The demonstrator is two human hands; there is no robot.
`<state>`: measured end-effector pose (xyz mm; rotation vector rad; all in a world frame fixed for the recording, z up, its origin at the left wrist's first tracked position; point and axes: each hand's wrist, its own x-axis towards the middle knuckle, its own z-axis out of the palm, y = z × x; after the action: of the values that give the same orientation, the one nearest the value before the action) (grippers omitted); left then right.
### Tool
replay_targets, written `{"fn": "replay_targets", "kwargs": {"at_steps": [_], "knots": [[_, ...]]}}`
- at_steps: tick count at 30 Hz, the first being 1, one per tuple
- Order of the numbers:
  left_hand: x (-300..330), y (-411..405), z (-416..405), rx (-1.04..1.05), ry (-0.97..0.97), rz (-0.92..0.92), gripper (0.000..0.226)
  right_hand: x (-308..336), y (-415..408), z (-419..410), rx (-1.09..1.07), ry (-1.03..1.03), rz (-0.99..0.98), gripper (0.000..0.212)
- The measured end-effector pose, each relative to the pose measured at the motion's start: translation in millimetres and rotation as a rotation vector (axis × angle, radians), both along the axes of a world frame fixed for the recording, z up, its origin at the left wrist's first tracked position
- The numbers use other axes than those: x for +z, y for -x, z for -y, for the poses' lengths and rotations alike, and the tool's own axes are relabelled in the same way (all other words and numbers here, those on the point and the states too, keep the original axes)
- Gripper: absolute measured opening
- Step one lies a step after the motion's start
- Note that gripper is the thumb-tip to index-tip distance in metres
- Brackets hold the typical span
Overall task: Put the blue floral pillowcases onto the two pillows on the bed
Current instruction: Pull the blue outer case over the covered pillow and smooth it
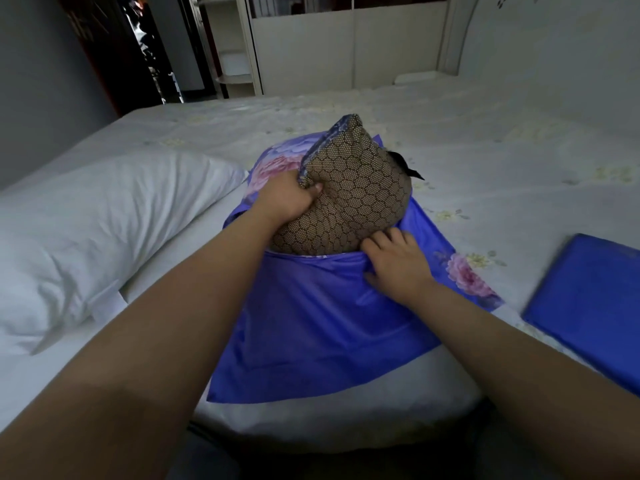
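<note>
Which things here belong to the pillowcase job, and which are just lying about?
Job:
brown honeycomb-patterned pillow, gripped by left hand
blue floral pillowcase, held by right hand
white pillow
folded blue fabric, probably the second pillowcase

Lying about:
white corner shelf
white headboard

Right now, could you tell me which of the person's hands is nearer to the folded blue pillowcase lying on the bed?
The right hand is nearer; the folded blue pillowcase lies apart to its right. The left hand is farther, gripping the brown pillow.
</note>
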<state>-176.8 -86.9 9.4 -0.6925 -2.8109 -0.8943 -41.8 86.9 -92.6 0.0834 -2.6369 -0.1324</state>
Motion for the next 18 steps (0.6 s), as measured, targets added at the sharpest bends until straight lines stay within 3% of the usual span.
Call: {"fn": "replay_targets", "kwargs": {"at_steps": [4,7,9,11,15,18], "knots": [[-12.6,-10.2,-14.2,0.021,0.233,-0.054,0.046,23.2,-12.0,-13.2,0.18,-0.005,-0.297,0.004],[-26.7,-16.1,-32.7,-0.075,0.515,0.019,0.043,68.9,-13.8,-8.8,0.181,0.087,-0.457,0.011],[-29.4,-18.3,-37.8,-0.156,0.57,0.137,0.042,90.3,-11.3,-3.3,0.164,0.133,-0.502,0.025],[-23.4,-20.4,-31.9,-0.249,0.476,0.26,0.046,96.2,-6.5,0.7,0.203,0.131,-0.474,0.043],[-2.9,-33.9,6.0,-0.479,0.288,0.378,0.059,92.9,-8.1,6.9,0.249,0.11,-0.215,0.068],[-9.3,-56.4,37.2,-0.466,-0.075,0.357,0.04,105.9,-16.7,4.1,0.179,0.119,0.009,0.087]]}}
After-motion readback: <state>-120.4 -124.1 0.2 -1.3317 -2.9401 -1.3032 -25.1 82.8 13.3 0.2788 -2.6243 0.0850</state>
